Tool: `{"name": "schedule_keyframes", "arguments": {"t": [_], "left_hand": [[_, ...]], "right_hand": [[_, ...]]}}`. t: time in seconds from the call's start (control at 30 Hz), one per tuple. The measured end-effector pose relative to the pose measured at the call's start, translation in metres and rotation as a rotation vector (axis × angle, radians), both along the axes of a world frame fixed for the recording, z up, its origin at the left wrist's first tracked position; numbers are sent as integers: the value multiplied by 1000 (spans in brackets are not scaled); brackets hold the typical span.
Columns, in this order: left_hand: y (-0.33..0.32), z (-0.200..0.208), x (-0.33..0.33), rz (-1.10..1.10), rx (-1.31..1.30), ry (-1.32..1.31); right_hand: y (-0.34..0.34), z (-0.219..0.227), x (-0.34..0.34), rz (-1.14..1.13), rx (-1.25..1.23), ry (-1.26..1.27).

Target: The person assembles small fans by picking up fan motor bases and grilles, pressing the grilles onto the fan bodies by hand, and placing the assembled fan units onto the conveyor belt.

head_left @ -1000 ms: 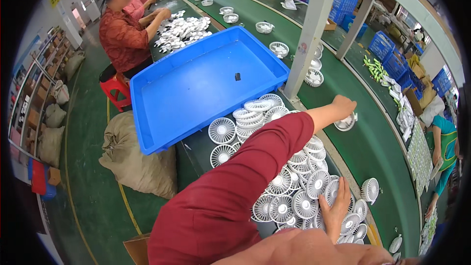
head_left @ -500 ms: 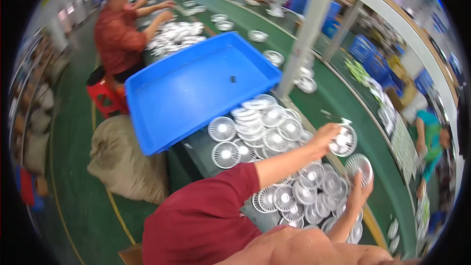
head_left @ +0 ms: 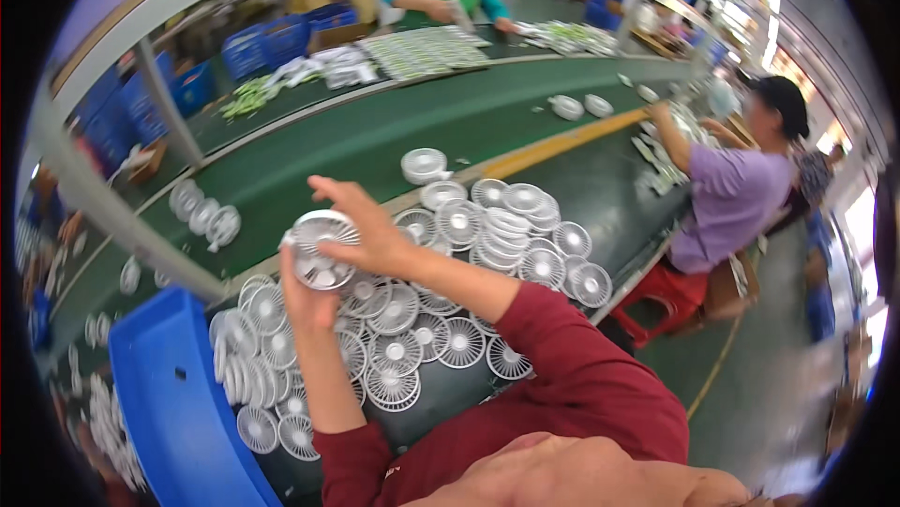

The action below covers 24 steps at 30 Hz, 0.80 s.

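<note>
Green conveyor belt (head_left: pixel 319 151) ran along the far side of the table (head_left: pixel 600 196); blue tray (head_left: pixel 183 423) sat at the table's left end, beside a spread pile of white grilles (head_left: pixel 394 352). Right hand (head_left: pixel 375 240): fingers spread, thumb across the held part, couldn't tell whether that grip was clamped. Left hand (head_left: pixel 305 299): grip clamped on a round white fan housing (head_left: pixel 323 272), held up over the pile, near its belt side
</note>
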<state>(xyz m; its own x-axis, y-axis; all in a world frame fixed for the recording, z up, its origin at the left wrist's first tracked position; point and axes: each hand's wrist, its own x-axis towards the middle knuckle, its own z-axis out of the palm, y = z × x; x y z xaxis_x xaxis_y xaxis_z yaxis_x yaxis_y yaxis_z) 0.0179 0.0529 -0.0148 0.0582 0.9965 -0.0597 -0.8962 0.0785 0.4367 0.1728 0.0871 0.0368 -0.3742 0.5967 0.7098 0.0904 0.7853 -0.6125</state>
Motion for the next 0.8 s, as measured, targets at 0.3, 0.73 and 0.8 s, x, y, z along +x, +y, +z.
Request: {"name": "schedule_keyframes", "arguments": {"t": [0.3, 0.73, 0.8], "left_hand": [[-15, 23, 8, 87, -100, 113], [-21, 25, -4, 109, -105, 114], [-27, 37, 13, 186, -119, 149]], "right_hand": [[2, 8, 0, -47, -283, 136], [-16, -15, -17, -42, 225, -304], [-17, -18, -11, 0, 164, -295]]}}
